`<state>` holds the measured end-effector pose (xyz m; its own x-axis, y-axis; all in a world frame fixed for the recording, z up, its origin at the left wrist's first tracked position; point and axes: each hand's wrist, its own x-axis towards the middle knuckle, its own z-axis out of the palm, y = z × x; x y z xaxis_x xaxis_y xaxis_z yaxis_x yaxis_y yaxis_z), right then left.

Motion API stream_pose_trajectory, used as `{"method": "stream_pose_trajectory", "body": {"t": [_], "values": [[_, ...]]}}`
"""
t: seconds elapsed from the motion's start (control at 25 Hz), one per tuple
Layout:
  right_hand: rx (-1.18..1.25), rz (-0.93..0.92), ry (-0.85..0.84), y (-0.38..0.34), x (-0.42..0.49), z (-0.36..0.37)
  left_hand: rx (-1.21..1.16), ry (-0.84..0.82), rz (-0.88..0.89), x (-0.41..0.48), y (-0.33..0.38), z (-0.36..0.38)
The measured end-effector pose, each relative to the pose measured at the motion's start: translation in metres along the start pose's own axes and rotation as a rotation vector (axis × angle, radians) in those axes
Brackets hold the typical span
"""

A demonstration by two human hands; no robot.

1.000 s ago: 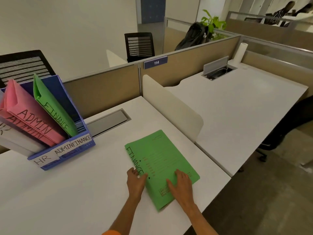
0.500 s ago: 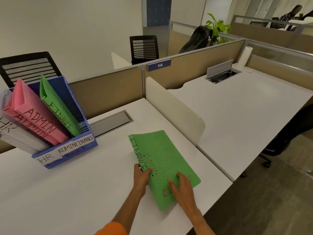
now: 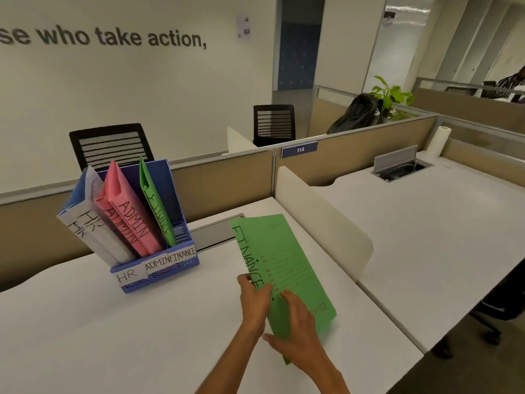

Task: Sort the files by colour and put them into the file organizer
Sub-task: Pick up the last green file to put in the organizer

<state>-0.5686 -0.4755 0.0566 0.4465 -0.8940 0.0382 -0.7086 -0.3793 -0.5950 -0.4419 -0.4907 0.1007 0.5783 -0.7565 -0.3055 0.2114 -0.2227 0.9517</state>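
Observation:
A green file (image 3: 287, 268) marked FINANCE is tilted up off the white desk (image 3: 113, 336), held by both hands. My left hand (image 3: 254, 301) grips its left edge near the lettering. My right hand (image 3: 297, 334) holds its near corner, fingers over the front. The blue file organizer (image 3: 159, 268) stands to the left, labelled HR, ADMIN and FINANCE. It holds two white HR files (image 3: 91, 226), two pink ADMIN files (image 3: 127, 220) and one green FINANCE file (image 3: 156, 206), all leaning left.
A cream divider panel (image 3: 321, 220) stands right of the file, with a second desk (image 3: 440, 237) beyond it. A tan partition (image 3: 221, 180) backs the desk, with a cable slot (image 3: 213, 234) in front of it. Black chairs (image 3: 110, 146) stand behind.
The green file lay flat on the desk under both hands; both hands now grip it and its far end has lifted off the desk. My view has tilted up.

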Motion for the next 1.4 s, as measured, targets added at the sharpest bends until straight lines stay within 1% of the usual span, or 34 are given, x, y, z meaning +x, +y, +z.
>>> {"method": "stream_pose_trajectory", "body": {"t": [0.08,0.16,0.28,0.4,0.52,0.6,0.64,0.68,0.72,0.76,0.8,0.84,0.88,0.92,0.96,1.0,1.04,1.08,1.12,1.16,1.24,1.32,1.4], "values": [[-0.083,-0.008,0.159,-0.034,0.011,0.005,0.055,0.090,0.084,-0.008,0.020,-0.008],[-0.105,0.002,0.318,-0.065,0.022,0.007,0.084,0.149,0.177,-0.017,0.040,-0.015],[-0.182,-0.066,0.429,-0.105,0.035,0.004,0.112,0.193,0.305,-0.027,0.067,-0.032],[-0.195,-0.100,0.421,-0.131,0.046,0.003,0.139,0.217,0.425,-0.030,0.094,-0.055],[-0.090,-0.035,0.310,-0.152,0.048,0.005,0.159,0.301,0.553,-0.027,0.125,-0.081],[0.006,-0.078,0.300,-0.162,0.049,0.017,0.202,0.376,0.626,-0.021,0.141,-0.097],[-0.010,-0.075,0.296,-0.166,0.049,0.021,0.234,0.402,0.646,-0.018,0.144,-0.103],[0.000,-0.060,0.243,-0.174,0.054,0.024,0.275,0.424,0.660,-0.016,0.146,-0.108],[-0.041,-0.029,0.229,-0.180,0.056,0.028,0.319,0.440,0.666,-0.016,0.145,-0.112],[-0.063,-0.048,0.185,-0.188,0.062,0.032,0.361,0.448,0.674,-0.015,0.142,-0.114],[0.027,-0.087,0.175,-0.197,0.067,0.035,0.395,0.448,0.690,-0.015,0.138,-0.116],[0.176,-0.100,0.191,-0.202,0.074,0.041,0.422,0.432,0.709,-0.014,0.134,-0.118],[0.183,-0.089,0.167,-0.211,0.079,0.047,0.448,0.409,0.736,-0.012,0.130,-0.121],[0.142,-0.116,0.192,-0.219,0.086,0.054,0.469,0.386,0.765,-0.009,0.128,-0.125],[0.234,-0.029,0.260,-0.221,0.091,0.054,0.487,0.359,0.791,-0.006,0.127,-0.130],[0.314,0.006,0.305,-0.226,0.101,0.049,0.498,0.328,0.807,-0.002,0.126,-0.135],[0.291,-0.041,0.298,-0.231,0.103,0.042,0.515,0.294,0.815,0.002,0.125,-0.141],[0.233,-0.157,0.298,-0.230,0.111,0.040,0.534,0.275,0.825,0.009,0.120,-0.147],[0.162,-0.239,0.377,-0.224,0.118,0.039,0.554,0.273,0.829,0.016,0.112,-0.155],[0.145,-0.292,0.458,-0.227,0.126,0.037,0.588,0.297,0.836,0.024,0.103,-0.164],[0.230,-0.304,0.563,-0.236,0.141,0.032,0.723,0.391,0.803,0.040,0.080,-0.185],[0.286,-0.308,0.602,-0.247,0.163,0.033,0.913,0.413,0.626,0.059,0.056,-0.207],[0.311,-0.318,0.620,-0.257,0.184,0.037,1.087,0.370,0.441,0.077,0.040,-0.229]]}}
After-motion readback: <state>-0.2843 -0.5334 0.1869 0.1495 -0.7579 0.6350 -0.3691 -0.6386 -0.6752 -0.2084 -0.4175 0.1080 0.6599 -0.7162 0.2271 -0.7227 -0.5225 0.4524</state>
